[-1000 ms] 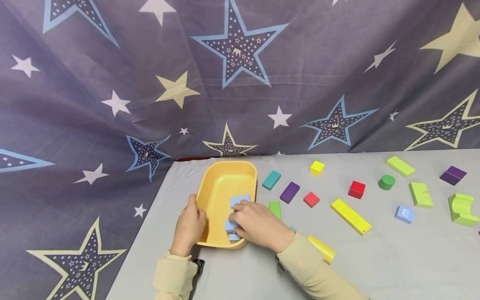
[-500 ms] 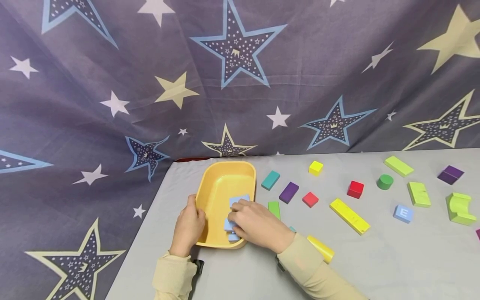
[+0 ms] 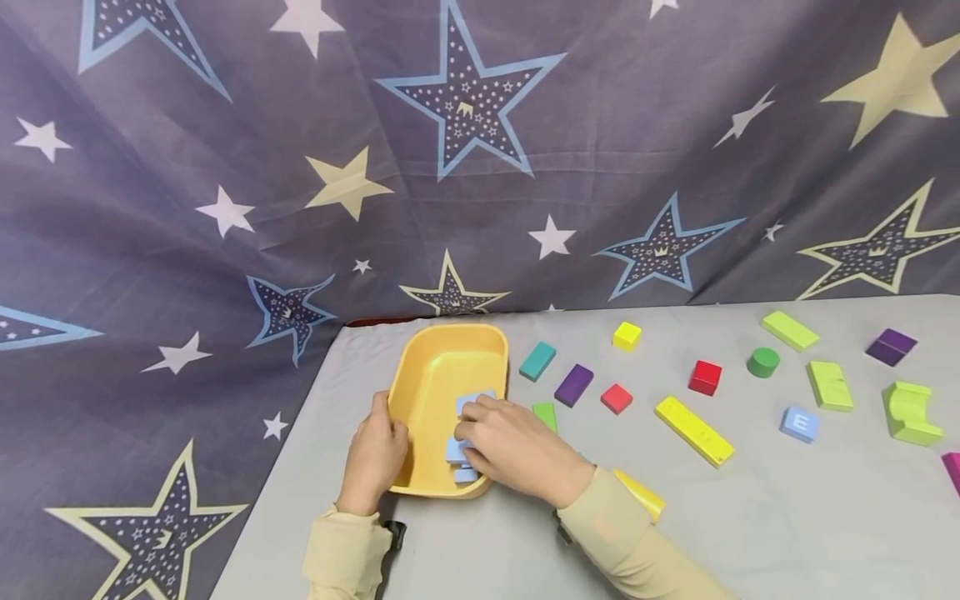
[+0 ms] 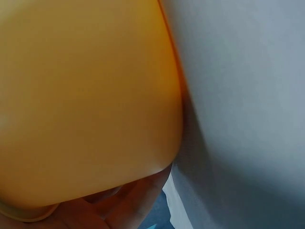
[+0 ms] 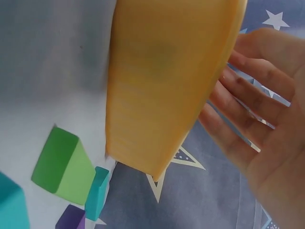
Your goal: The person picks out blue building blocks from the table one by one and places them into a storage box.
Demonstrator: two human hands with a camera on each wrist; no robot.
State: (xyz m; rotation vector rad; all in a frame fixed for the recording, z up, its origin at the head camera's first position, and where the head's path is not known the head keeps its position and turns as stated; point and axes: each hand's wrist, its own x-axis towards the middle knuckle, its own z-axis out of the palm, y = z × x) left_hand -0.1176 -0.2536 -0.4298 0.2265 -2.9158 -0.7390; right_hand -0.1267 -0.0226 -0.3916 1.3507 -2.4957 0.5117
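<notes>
A yellow plastic tray (image 3: 423, 408) stands at the left end of the table, with several light blue blocks (image 3: 465, 475) inside near its right wall. My left hand (image 3: 372, 454) grips the tray's left rim; in the left wrist view its fingers (image 4: 140, 198) lie against the tray's outer wall (image 4: 90, 95). Over the opposite rim reaches my right hand (image 3: 521, 446), its finger and thumb pinching a light blue block (image 3: 456, 451). In the right wrist view that hand's fingertips are hidden behind the tray wall (image 5: 164, 81).
Loose blocks lie right of the tray: a teal block (image 3: 537, 361), a purple block (image 3: 573, 385), a long yellow block (image 3: 693, 430), a lettered blue block (image 3: 799, 424), a green cylinder (image 3: 763, 362) and others. A yellow cylinder (image 3: 640, 495) lies by the right sleeve. Behind hangs a star-patterned curtain (image 3: 465, 208).
The head view has shifted slightly to the right, bringing more of a magenta block in at the right edge. Both hands keep their places on the tray and blocks.
</notes>
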